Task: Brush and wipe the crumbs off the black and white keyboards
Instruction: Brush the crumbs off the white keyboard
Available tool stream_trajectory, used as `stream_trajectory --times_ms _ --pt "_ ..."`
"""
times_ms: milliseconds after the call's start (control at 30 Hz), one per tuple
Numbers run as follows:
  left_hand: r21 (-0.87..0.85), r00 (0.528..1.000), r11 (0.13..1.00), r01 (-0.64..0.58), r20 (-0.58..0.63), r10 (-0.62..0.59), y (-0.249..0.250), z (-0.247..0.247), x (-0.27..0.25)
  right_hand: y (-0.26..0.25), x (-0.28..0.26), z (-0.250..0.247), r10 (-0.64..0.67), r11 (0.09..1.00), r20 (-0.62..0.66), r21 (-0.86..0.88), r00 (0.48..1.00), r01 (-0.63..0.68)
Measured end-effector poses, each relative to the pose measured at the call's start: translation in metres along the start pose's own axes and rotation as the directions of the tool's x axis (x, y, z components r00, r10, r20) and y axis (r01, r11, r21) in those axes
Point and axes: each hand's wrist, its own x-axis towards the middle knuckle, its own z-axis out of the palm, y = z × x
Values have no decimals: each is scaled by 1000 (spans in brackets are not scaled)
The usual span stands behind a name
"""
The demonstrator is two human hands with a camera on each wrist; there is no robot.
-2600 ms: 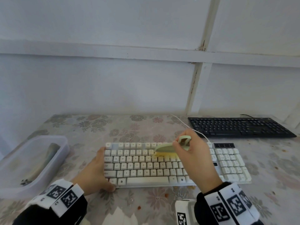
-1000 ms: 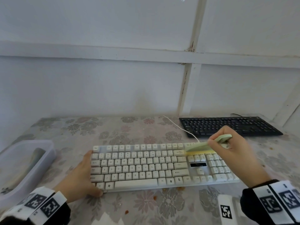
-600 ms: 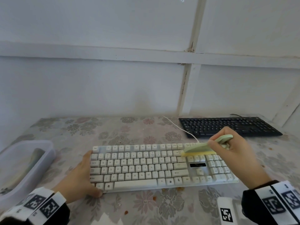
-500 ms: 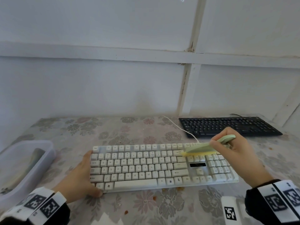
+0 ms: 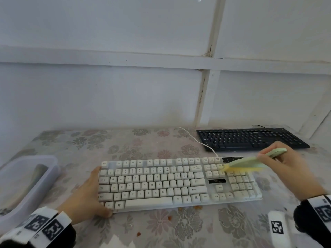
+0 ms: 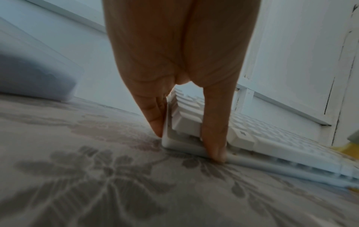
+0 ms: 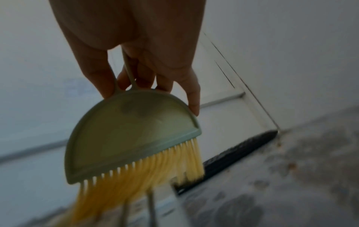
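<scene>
The white keyboard (image 5: 179,183) lies in the middle of the flowered table. My left hand (image 5: 93,192) braces its front left corner; the fingers (image 6: 155,119) lie straight along the left side and the thumb (image 6: 213,138) presses the front edge. My right hand (image 5: 286,169) grips the handle of a green brush (image 5: 245,162) with yellow bristles (image 7: 145,176). The bristles touch the top rows near the number pad and look blurred. The black keyboard (image 5: 250,138) sits behind, at the back right, also in the right wrist view (image 7: 242,153).
A translucent plastic tub (image 5: 53,167) with something dark inside stands at the left. Orange crumbs (image 5: 198,207) lie on the cloth in front of the white keyboard. Its white cable (image 5: 193,138) runs back towards the wall. The wall is close behind the table.
The brush and my right hand have swept rightwards along the white keyboard's top rows, from the middle to the number pad end. My left hand has kept its hold on the corner.
</scene>
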Motion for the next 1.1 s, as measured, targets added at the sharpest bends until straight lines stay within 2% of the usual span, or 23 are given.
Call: stream_trajectory --times_ms 100,267,333,433,500,567,633,700,767,867,1033,1100 --pt "-17 1000 1000 3 3 -3 0 -1 0 0 2 -5 -8 996 -36 -87 999 5" --pt "-18 1000 1000 -1 1 1 2 -1 -1 -8 -3 -1 -29 999 -26 23 999 30" --pt "-7 1000 1000 0 1 0 2 -2 -2 -5 -4 -4 -5 999 -19 -38 1000 5" --pt "-3 1000 1000 -6 5 6 2 -2 -2 -3 -4 -12 62 985 -77 -154 995 -73" --pt "-4 1000 1000 -17 1 17 3 -2 -2 -12 -6 -13 50 970 -124 -230 991 -77" --pt "1 1000 1000 -26 -5 26 2 -2 -2 -29 -11 -7 10 981 -175 -187 985 -43" --pt "3 999 999 -32 -11 32 1 -2 -2 -52 -19 11 -14 997 -174 -78 985 0" --pt "-8 999 999 -45 -8 45 1 -2 -2 -77 -30 39 -44 999 -111 11 993 46" --pt "-25 998 998 -60 -5 60 -1 -2 -1 -103 -45 76 -59 991 12 122 998 57" --pt "-27 997 996 -81 -11 81 -4 -3 0 -140 -70 133 -103 970 197 237 975 54" --pt "-39 994 994 -105 -30 104 -8 -4 3 -177 -93 198 -189 970 353 211 916 118" --pt "27 990 990 -136 -24 136 -16 -1 8 -186 -99 206 -207 975 393 161 896 154"
